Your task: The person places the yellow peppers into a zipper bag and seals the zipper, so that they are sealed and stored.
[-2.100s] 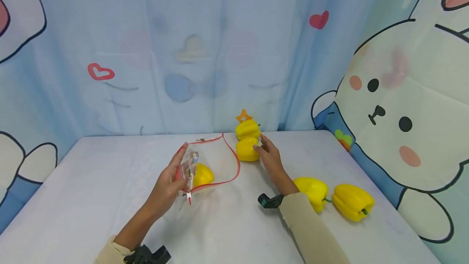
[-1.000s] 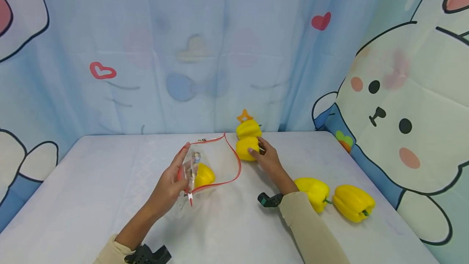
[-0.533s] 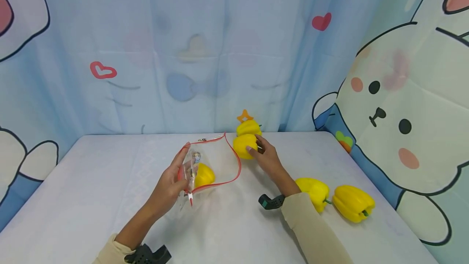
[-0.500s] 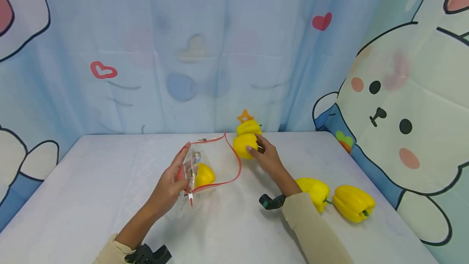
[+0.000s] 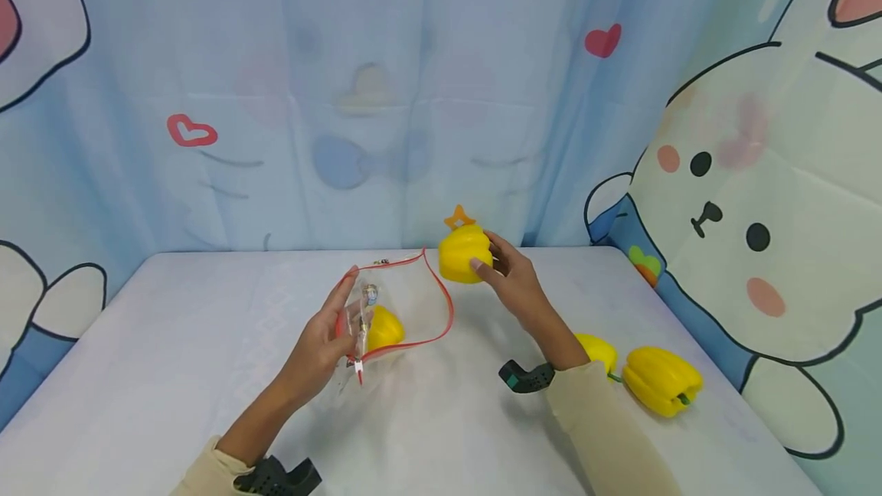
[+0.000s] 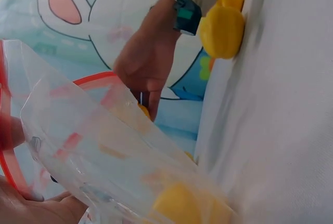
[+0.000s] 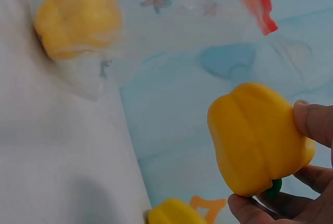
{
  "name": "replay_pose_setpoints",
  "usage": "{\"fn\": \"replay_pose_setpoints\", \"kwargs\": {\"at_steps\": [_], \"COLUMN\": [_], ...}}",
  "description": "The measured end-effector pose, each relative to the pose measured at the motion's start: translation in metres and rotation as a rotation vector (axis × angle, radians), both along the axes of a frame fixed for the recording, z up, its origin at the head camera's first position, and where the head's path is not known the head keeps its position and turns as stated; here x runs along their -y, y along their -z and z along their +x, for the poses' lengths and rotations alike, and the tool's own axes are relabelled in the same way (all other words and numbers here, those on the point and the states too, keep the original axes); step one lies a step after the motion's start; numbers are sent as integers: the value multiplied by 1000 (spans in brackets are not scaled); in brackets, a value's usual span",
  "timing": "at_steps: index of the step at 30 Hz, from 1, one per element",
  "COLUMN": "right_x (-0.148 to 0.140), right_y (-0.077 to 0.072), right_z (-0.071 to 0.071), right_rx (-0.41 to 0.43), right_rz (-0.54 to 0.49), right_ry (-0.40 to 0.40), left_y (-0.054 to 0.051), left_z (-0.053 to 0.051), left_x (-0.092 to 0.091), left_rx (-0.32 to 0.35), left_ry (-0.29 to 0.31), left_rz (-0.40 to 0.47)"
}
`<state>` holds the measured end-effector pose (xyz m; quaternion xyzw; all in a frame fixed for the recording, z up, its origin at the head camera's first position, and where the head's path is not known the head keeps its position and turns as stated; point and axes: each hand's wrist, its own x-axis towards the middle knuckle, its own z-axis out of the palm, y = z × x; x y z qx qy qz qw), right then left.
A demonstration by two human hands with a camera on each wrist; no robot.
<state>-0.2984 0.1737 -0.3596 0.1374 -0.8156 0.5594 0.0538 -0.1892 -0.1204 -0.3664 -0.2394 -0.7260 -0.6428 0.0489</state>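
The left hand (image 5: 320,343) holds a clear plastic bag with a red edge (image 5: 449,311) by its left side, thumb and fingers on the rim, and the bag's mouth stands wide. One yellow bell pepper (image 5: 384,329) lies inside the bag, also visible in the right wrist view (image 7: 80,18). Right of the bag, the right hand (image 5: 520,289) grips another yellow pepper (image 5: 463,255) between thumb and fingers, raised off the table; its green stem (image 7: 274,188) points toward the palm in the right wrist view.
Two yellow peppers lie on the white table (image 5: 172,373) at the right, one (image 5: 663,381) in full view, the other (image 5: 598,350) partly behind the right forearm. A further pepper (image 7: 174,213) shows low in the right wrist view. A printed curtain (image 5: 358,37) hangs behind.
The right hand has closed on the nearer of the two back peppers and lifted it up, so that it now covers the one behind in the head view. The left hand and bag stay put.
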Motion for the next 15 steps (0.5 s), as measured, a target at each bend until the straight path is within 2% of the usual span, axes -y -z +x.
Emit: {"fn": "replay_pose_setpoints", "kwargs": {"at_steps": [8, 15], "right_x": [-4, 3], "right_y": [-30, -44], "right_z": [19, 37], "right_rx": [-89, -151], "right_rz": [-15, -76], "right_ry": [-55, -156], "left_y": [1, 1], "left_z": [-1, -1], "left_x": [0, 0], "left_rx": [6, 5], "left_ry": [14, -9], "left_rz": [20, -3]}}
